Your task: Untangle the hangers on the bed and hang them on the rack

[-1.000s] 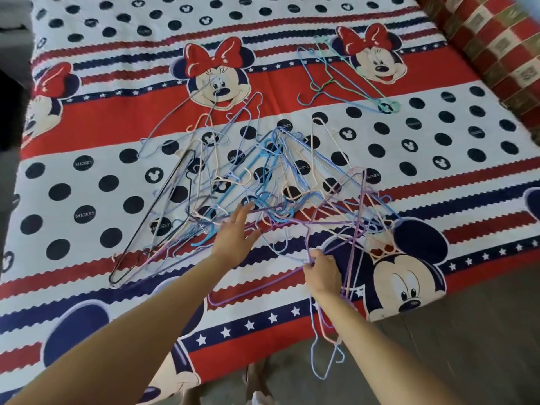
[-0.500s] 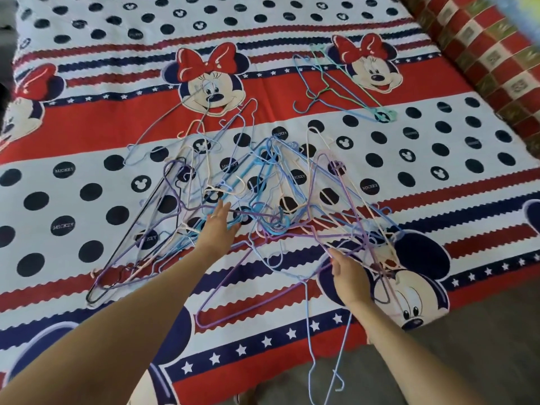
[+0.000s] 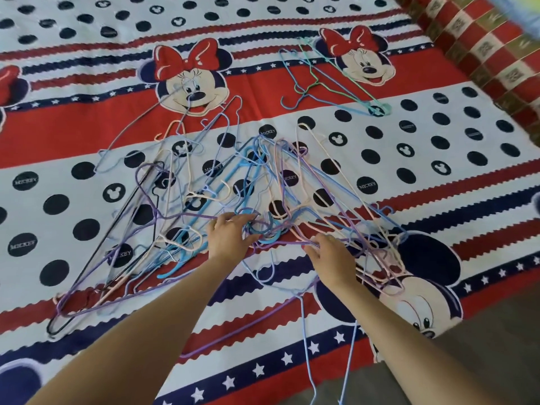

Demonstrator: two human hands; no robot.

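A tangled pile of thin hangers (image 3: 233, 185) in blue, purple, pink, cream and black lies on the bed (image 3: 73, 135), which has a red, white and navy cartoon-mouse sheet. My left hand (image 3: 230, 235) rests on the pile's middle with its fingers among blue hooks. My right hand (image 3: 327, 252) is just right of it, fingers curled round a purple hanger wire (image 3: 286, 243). A light blue hanger (image 3: 306, 331) hangs over the bed's front edge. The rack is out of view.
A smaller group of blue and green hangers (image 3: 327, 83) lies apart at the far right of the bed. A red-and-gold checked cushion (image 3: 482, 45) lies along the right side. Grey floor (image 3: 482, 346) shows at the lower right.
Both hands have come closer together at the pile's centre. My right hand has moved up and left onto the purple wire; the left hand has slid right into the blue hooks.
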